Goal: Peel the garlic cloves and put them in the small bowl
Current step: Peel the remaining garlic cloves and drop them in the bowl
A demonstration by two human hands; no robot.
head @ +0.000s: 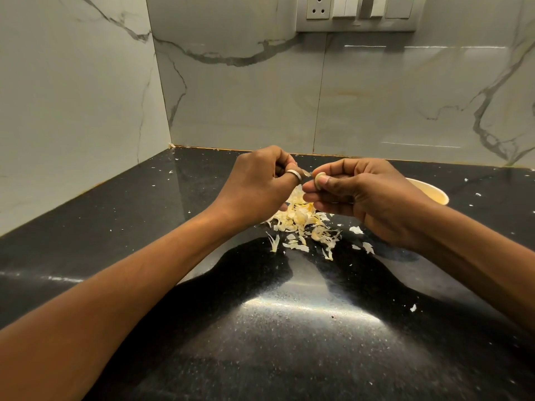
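Above the black counter, my right hand pinches a pale garlic clove between thumb and fingers. My left hand, with a ring on one finger, is curled round what looks like a small knife, whose tip meets the clove. Under both hands lies a pile of garlic skins with a few cloves among them. A small cream bowl stands behind my right hand and is mostly hidden; I cannot see what is in it.
The black granite counter meets marble wall tiles at the back and on the left. Loose skin flakes are scattered to the right of the pile. A socket and switch plate sits high on the back wall.
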